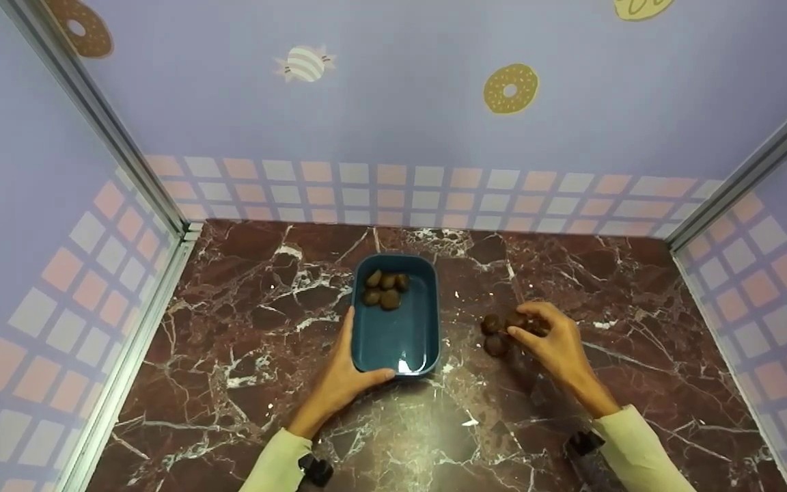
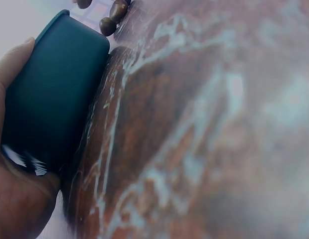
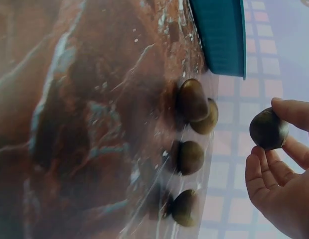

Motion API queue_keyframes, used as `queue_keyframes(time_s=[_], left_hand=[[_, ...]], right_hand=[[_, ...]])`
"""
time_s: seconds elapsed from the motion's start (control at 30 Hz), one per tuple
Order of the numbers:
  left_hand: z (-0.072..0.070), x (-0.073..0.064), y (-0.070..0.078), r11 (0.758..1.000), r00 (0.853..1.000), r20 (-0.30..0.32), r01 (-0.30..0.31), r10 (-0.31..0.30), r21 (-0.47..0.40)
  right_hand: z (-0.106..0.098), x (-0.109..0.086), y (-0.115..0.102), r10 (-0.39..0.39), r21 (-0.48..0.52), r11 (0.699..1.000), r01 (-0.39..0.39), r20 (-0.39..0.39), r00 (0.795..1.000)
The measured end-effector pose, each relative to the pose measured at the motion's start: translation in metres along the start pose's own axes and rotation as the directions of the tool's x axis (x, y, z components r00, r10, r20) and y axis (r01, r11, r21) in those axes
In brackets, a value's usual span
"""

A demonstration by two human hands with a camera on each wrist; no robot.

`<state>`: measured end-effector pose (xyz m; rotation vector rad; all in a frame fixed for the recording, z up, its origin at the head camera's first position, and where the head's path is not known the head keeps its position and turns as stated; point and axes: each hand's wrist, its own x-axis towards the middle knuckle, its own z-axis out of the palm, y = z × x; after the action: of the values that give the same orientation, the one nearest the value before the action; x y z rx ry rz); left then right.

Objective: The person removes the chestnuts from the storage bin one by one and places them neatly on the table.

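Note:
A dark teal rectangular dish (image 1: 397, 342) stands on the table with several brown chestnuts (image 1: 390, 298) gathered at its far left end. My left hand (image 1: 347, 372) grips the dish's near left corner, thumb over the near rim and fingers along the left side. To the right of the dish, my right hand (image 1: 561, 348) pinches one chestnut (image 3: 269, 129) between thumb and fingertips, raised off the table in the right wrist view. Loose chestnuts (image 1: 496, 344) lie close by under that hand, and several of them (image 3: 190, 158) show in the right wrist view.
The tabletop (image 1: 243, 342) is dark red marble with white veins. Small pale crumbs (image 1: 472, 297) are scattered between the dish and the loose chestnuts. Lilac walls (image 1: 393, 123) with tile patterns enclose the back and both sides.

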<state>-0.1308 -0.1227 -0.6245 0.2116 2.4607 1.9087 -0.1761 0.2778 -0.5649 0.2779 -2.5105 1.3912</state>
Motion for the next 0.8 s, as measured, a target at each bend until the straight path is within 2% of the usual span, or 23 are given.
queue_keyframes(time_s=[0.47, 0.8], left_hand=[[0.000, -0.001, -0.002, 1.000, 1.000, -0.005, 0.008, -0.008, 0.016], [0.000, -0.001, -0.001, 1.000, 1.000, -0.007, 0.005, -0.005, 0.022]], right_hand=[[-0.007, -0.027, 0.026, 0.046, 0.011, 0.999, -0.046, -0.016, 0.999], [-0.002, -0.040, 0.037, 0.060, -0.101, 0.993, -0.061, -0.011, 0.998]])
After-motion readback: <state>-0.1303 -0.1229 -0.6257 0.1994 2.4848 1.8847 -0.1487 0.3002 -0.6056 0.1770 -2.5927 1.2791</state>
